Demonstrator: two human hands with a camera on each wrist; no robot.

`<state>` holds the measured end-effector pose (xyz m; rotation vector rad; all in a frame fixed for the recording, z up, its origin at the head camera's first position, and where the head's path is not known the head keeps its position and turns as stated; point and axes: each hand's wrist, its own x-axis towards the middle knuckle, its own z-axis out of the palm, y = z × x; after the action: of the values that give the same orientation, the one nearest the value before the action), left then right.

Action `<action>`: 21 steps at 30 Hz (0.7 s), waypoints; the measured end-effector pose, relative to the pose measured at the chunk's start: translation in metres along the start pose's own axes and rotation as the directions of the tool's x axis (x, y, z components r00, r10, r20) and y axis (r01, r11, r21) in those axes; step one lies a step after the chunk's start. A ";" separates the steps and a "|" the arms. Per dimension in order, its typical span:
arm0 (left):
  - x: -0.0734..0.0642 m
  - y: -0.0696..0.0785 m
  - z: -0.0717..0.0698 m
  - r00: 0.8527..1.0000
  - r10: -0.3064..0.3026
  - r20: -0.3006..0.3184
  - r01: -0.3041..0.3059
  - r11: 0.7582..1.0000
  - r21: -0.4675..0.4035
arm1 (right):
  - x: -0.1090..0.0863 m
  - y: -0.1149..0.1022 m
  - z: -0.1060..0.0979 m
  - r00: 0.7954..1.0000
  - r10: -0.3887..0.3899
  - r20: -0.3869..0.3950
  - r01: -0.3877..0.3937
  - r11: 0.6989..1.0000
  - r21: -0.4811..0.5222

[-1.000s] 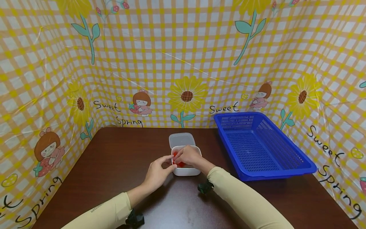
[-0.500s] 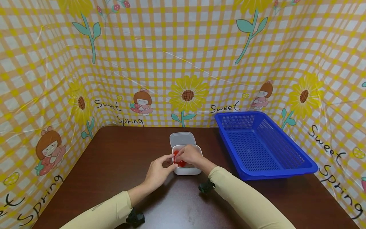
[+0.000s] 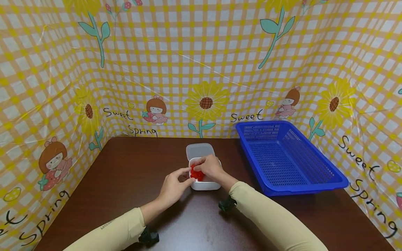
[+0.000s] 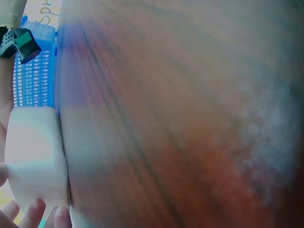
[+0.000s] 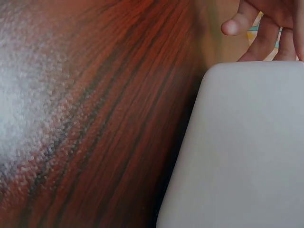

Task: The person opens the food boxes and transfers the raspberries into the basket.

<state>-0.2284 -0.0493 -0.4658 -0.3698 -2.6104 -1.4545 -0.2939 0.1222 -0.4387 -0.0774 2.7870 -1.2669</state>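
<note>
Checked cloth point(image 3: 169, 52) is walling in the bench point(image 3: 141, 157), where a white box point(image 3: 206, 186) is holding red pieces point(image 3: 199, 177), partly hidden. At the box's left rim, my left fingers point(image 3: 181, 172) are touching, thumb well apart, gripping nothing. Inside the box, my right fingers point(image 3: 201, 161) are bending over the red; their tips are blurring, so I cannot tell whether they are pinching any.

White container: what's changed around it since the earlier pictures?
The right hand has risen slightly over the white container, showing more of the red pieces by its fingertips; whether it grips one is unclear. The left hand, translucent lid and blue plastic basket stayed put.
</note>
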 end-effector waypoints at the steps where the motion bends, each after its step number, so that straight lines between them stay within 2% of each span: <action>1: 0.001 0.000 0.000 1.000 0.002 0.001 -0.002 1.000 0.001 | 0.000 0.000 0.000 1.000 0.000 0.003 0.000 1.000 -0.005; 6: 0.001 0.000 0.000 1.000 0.003 0.006 -0.003 1.000 0.002 | 0.002 0.000 -0.001 1.000 -0.003 0.031 0.005 0.998 -0.058; 13: 0.002 0.000 -0.001 1.000 -0.005 0.011 0.005 1.000 0.002 | 0.004 -0.002 -0.001 1.000 0.011 0.025 -0.008 0.990 -0.142; 21: 0.003 -0.002 -0.002 1.000 0.013 0.025 -0.013 1.000 -0.007 | 0.007 -0.001 -0.001 0.999 0.038 0.038 -0.034 0.993 -0.116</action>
<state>-0.2321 -0.0518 -0.4658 -0.4077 -2.6179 -1.4643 -0.3005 0.1216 -0.4374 -0.0587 2.8112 -1.0842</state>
